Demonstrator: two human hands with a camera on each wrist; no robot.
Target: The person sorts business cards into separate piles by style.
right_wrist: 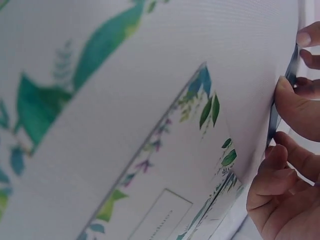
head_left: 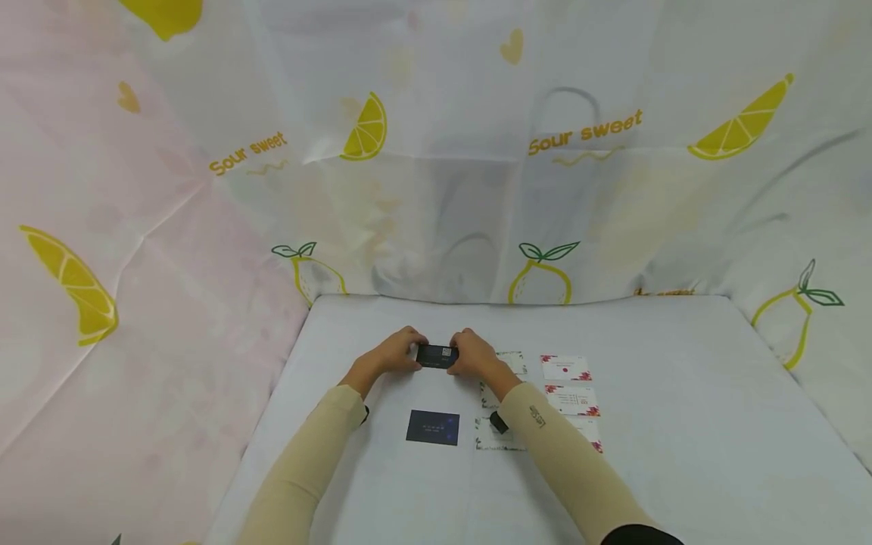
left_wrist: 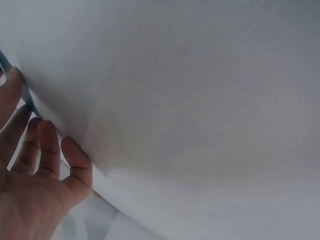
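Toward the far side of the table, a dark business card (head_left: 434,356) with a small white QR code is held between both hands. My left hand (head_left: 397,351) pinches its left end, and my right hand (head_left: 473,354) pinches the right end. In the left wrist view, the left hand (left_wrist: 45,170) has its fingertips along the thin dark edge of the card. The right wrist view shows that edge too, with the right hand (right_wrist: 282,200) at it, thumb and finger together. Nearer me lies a dark blue card (head_left: 432,428), flat on the white tabletop (head_left: 341,484).
Leaf-bordered white cards (head_left: 500,440) form a column beneath my right forearm, which partly hides them. To their right is a column of white cards with red flowers (head_left: 565,369). A lemon-printed cloth (head_left: 436,189) rises behind the table and at its sides.
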